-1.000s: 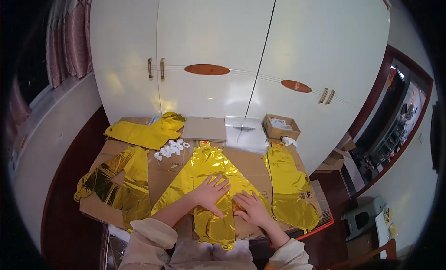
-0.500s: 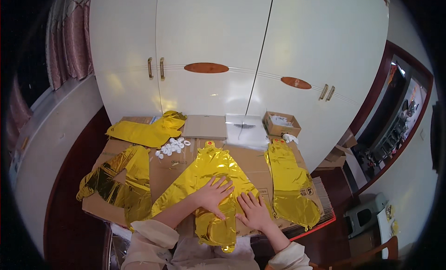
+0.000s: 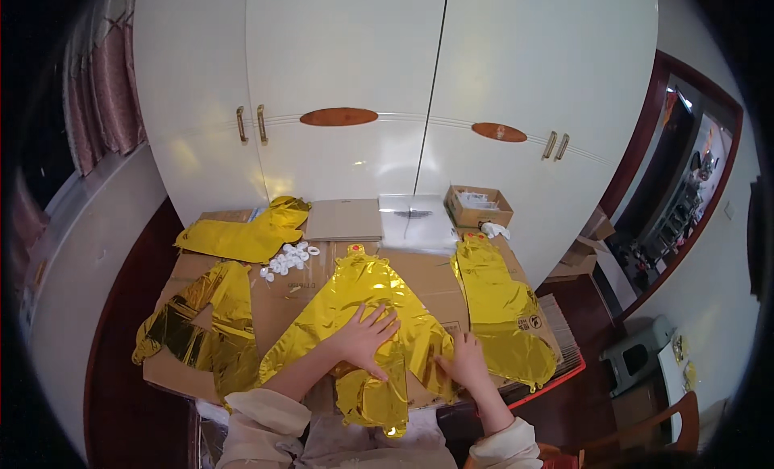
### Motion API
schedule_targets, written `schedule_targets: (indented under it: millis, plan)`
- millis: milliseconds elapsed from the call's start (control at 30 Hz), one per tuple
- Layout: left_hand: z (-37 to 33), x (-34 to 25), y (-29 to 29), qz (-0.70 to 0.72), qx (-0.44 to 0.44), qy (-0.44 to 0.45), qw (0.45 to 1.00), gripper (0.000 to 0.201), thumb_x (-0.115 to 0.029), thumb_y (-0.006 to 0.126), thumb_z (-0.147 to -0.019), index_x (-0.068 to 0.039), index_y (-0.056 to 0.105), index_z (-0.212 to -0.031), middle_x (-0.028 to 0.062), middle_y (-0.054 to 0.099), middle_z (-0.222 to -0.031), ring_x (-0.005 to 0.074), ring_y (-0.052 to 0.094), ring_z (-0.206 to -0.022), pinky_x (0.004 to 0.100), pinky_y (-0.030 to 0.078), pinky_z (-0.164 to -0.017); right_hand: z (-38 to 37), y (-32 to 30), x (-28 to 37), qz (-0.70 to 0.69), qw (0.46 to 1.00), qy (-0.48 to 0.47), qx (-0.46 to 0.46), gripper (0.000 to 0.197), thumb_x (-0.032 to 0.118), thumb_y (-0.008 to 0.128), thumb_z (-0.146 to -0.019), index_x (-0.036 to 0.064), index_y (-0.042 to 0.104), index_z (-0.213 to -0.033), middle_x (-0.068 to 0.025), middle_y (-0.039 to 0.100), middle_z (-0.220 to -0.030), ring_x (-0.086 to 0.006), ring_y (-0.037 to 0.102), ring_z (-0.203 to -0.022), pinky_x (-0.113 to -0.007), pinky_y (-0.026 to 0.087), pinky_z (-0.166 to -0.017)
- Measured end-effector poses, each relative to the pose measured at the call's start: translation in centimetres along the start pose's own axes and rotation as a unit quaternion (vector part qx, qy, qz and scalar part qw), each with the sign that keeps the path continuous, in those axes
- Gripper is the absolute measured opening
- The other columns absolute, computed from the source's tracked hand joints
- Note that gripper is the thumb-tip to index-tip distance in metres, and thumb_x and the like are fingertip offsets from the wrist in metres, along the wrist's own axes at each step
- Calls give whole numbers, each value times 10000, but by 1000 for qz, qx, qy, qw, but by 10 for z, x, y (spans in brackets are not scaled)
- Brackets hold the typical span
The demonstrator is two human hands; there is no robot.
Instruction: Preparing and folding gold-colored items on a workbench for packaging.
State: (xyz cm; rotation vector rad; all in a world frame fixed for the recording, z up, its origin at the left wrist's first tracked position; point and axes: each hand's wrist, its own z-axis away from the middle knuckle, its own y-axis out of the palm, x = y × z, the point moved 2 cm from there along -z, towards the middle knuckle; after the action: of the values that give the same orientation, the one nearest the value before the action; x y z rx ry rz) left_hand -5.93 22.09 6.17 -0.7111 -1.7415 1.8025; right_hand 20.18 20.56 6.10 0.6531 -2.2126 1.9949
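Note:
A flat gold foil balloon (image 3: 379, 287) lies in the middle of the cardboard-covered table, its lower end hanging toward me. My left hand (image 3: 363, 340) is open on it, palm down and fingers spread, pressing the foil. At the balloon's right-hand part my right hand (image 3: 466, 362) has its fingers curled over the edge, thumb on the foil, and grips it. Other flat gold foil balloons lie around: one (image 3: 234, 308) at the left, one (image 3: 230, 239) at the back left and one (image 3: 500, 295) at the right.
Several small white rings (image 3: 286, 263) are piled behind the middle balloon. At the back are a flat cardboard piece (image 3: 345, 219), clear plastic bags (image 3: 415, 223) and a small carton (image 3: 481, 207) with white packets. White cabinets (image 3: 347, 58) stand behind; a grey stool (image 3: 637, 356) is at the right.
My right hand has gone from lying flat on the foil to curling at its right edge, slightly to the right. The left hand stays spread on the balloon. The view has shifted a little.

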Motion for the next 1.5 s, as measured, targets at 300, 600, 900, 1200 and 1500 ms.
schedule_targets:
  millis: [300, 600, 900, 1200, 1500]
  plan:
    - [1, 2, 3, -4, -5, -3, 1000, 1305, -875, 552, -585, 24, 229, -1474, 179, 173, -1566, 368, 128, -1452, 618, 93, -1131, 2, -12, -15, -56, 993, 11, 99, 529, 321, 741, -758, 35, 560, -1164, -217, 608, -1034, -405, 584, -975, -464, 491, -843]
    - [1, 3, 5, 0, -10, -2, 1000, 1296, -875, 544, -597, 30, 232, -1470, 183, 179, -1564, 369, 126, -1452, 616, 93, -1131, 8, 3, -22, -358, 930, 46, 69, 373, 120, 671, -824, 31, 504, -1145, -122, 593, -1023, -254, 594, -897, -334, 483, -823]
    - [1, 2, 4, -5, 1, -6, 1000, 1297, -892, 519, -595, 29, 247, -1467, 184, 205, -1554, 381, 142, -1445, 637, 86, -1121, 38, 10, 47, -465, 882, -81, -4, 559, -24, 625, -854, 68, 363, -1340, -90, 579, -1045, -119, 578, -910, -249, 488, -766]
    - [2, 27, 25, 164, -23, 15, 986, 825, -606, 547, -793, -84, 409, -1416, 166, 348, -1493, 304, 248, -1417, 588, 21, -1155, 52, 45, 110, -442, 877, -130, 138, 506, 163, 627, -915, 66, 388, -1350, -146, 651, -869, -234, 647, -736, -354, 512, -640]
    - [5, 15, 7, 185, -68, 0, 980, 637, -412, 497, -894, -71, 399, -1423, 215, 312, -1490, 364, 167, -1435, 544, 10, -1178, -6, 20, 38, -100, 963, -248, -28, 366, 141, 540, -926, 123, 569, -1290, -84, 585, -1303, -291, 494, -1254, -421, 396, -996]
